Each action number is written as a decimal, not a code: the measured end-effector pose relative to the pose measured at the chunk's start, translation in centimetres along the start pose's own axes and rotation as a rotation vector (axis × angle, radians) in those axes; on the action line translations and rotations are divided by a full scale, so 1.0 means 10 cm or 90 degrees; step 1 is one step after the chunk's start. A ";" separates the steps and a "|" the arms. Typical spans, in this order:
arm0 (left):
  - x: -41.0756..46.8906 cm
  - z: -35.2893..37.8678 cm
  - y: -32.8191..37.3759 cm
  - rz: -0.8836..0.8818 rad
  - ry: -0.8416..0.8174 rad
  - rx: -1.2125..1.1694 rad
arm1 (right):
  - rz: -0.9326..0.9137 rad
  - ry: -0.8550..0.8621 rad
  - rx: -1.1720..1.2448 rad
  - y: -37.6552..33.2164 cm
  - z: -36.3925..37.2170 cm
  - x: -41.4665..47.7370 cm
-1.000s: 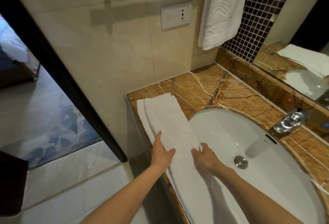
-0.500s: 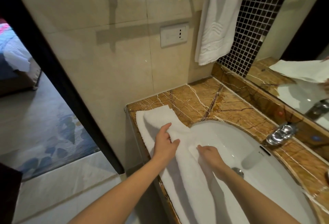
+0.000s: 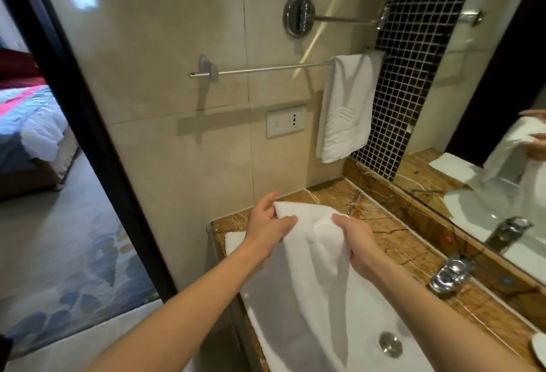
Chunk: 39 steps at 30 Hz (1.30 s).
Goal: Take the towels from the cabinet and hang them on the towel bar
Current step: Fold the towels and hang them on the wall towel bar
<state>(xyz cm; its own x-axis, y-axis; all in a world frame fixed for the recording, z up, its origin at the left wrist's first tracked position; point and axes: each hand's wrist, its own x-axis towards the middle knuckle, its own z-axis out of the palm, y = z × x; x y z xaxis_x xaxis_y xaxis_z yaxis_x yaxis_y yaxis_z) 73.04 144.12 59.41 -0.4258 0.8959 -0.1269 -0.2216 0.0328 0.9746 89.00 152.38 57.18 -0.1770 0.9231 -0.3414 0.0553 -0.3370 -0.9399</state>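
Observation:
A white towel (image 3: pixel 313 262) hangs lifted above the counter, held at its top edge by both hands. My left hand (image 3: pixel 266 229) grips its left corner and my right hand (image 3: pixel 354 241) grips its right side. The cloth drapes down over the white sink (image 3: pixel 369 312). Another white towel (image 3: pixel 235 241) lies on the counter under my left wrist, mostly hidden. The chrome towel bar (image 3: pixel 266 69) runs along the beige wall above, with a folded white towel (image 3: pixel 345 108) hanging at its right end. The bar's left part is bare.
A brown marble counter (image 3: pixel 393 241) surrounds the sink, with a chrome faucet (image 3: pixel 449 272) at the right. A mirror (image 3: pixel 487 105) covers the right wall. A wall socket (image 3: pixel 285 122) sits below the bar. A dark door frame (image 3: pixel 88 135) opens left onto a bedroom.
Both hands have gathered the towel's top edge and raised it off the counter. The view has tilted up, bringing the towel bar and upper wall into sight.

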 end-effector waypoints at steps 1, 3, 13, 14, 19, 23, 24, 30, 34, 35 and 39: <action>0.02 -0.02 0.08 0.001 -0.006 -0.002 | -0.020 0.001 -0.001 -0.15 0.01 -0.04; 0.06 -0.06 0.24 0.003 -0.027 0.002 | -0.057 -0.002 -0.003 -0.42 0.03 -0.08; 0.25 -0.19 1.14 0.035 -0.085 0.014 | -0.131 0.013 -0.087 -1.55 0.21 -0.18; 0.27 -0.21 1.24 0.040 -0.081 0.009 | -0.127 0.019 -0.096 -1.63 0.22 -0.17; 0.34 -0.26 1.65 0.073 -0.075 0.019 | -0.110 0.022 -0.135 -1.94 0.35 -0.36; 0.37 -0.34 1.91 0.088 -0.083 0.051 | -0.132 0.030 -0.146 -2.12 0.44 -0.47; 0.37 -0.36 1.97 0.093 -0.092 0.054 | -0.142 0.032 -0.151 -2.17 0.46 -0.50; 0.38 -0.47 2.26 0.119 -0.128 0.038 | -0.155 0.034 -0.170 -2.46 0.58 -0.60; 0.38 -0.50 2.36 0.102 -0.150 0.006 | -0.112 0.027 -0.097 -2.54 0.63 -0.65; 0.39 -0.49 2.37 0.098 -0.148 -0.009 | -0.108 0.026 -0.079 -2.54 0.63 -0.67; 0.44 -0.44 2.38 0.096 -0.137 -0.068 | -0.066 0.022 -0.052 -2.55 0.60 -0.69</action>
<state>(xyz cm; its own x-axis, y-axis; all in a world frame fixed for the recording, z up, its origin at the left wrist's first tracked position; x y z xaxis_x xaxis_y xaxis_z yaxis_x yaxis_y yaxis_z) 62.05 146.89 81.26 -0.2679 0.9608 0.0709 -0.2657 -0.1445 0.9532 82.94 153.51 83.58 -0.1518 0.9586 -0.2410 0.1190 -0.2243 -0.9672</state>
